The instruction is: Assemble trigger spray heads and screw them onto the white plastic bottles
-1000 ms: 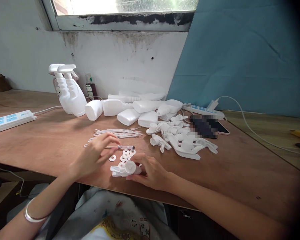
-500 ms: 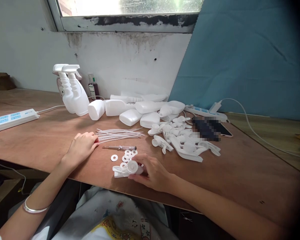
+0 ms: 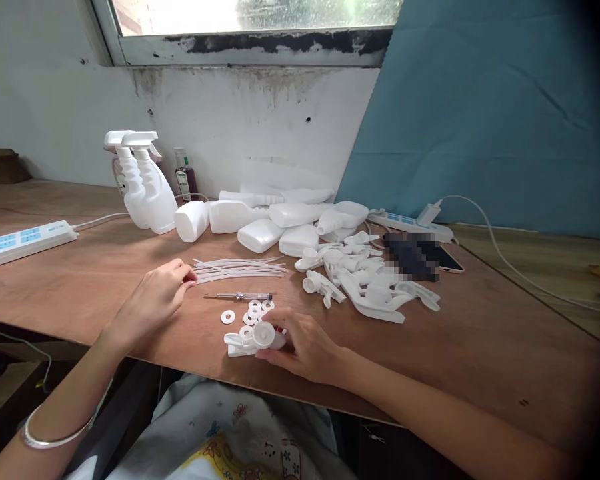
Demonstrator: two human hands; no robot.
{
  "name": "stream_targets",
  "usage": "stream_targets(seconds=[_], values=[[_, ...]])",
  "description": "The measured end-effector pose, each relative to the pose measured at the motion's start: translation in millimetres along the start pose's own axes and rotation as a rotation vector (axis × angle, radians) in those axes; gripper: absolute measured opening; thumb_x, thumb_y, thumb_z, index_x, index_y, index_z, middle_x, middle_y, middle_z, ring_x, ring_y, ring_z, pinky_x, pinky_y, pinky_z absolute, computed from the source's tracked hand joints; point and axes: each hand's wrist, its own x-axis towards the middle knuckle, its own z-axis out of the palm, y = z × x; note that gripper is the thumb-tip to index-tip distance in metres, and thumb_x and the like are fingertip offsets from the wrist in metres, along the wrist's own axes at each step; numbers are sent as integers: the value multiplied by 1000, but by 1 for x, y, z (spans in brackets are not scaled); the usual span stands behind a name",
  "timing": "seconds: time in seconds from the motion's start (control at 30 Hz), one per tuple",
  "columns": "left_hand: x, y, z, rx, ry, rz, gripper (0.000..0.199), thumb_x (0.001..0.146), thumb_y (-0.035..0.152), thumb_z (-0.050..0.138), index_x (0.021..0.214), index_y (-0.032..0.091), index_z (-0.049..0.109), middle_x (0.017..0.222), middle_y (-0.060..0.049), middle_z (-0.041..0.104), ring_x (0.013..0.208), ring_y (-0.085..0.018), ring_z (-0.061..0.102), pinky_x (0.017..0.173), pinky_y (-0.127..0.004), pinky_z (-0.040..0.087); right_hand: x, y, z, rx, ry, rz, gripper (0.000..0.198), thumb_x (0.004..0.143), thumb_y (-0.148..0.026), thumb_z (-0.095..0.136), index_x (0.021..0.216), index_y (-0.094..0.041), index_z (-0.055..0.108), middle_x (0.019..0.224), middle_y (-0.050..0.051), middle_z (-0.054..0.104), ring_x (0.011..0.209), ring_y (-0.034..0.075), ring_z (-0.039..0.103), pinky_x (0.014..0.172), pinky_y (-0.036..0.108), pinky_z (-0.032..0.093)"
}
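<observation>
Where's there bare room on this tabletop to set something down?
Bare tabletop lies between the spray-head pile and right forearm, and between the left power strip and left hand. It's crowded at centre, with tubes, screwdriver, washers and the right hand holding a spray head; bottles lie behind.

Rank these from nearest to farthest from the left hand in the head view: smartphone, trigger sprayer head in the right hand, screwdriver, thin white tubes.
1. Thin white tubes: right at the left hand's fingertips.
2. Screwdriver: just nearer the person than the tubes.
3. Trigger sprayer head: near the table's front edge.
4. Smartphone: far right.
</observation>
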Motion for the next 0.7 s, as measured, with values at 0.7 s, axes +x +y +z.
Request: stream_targets(seconds=[0.7], values=[[-23, 80, 18, -1165, -19, 50, 11, 84, 25, 55, 80, 15, 54, 83, -2, 59, 84, -15, 61, 74, -24, 49, 1, -1, -1, 38, -39, 37, 41, 81, -44, 56, 107, -16, 41, 83, 5, 62, 65, 14, 59, 59, 24, 47]])
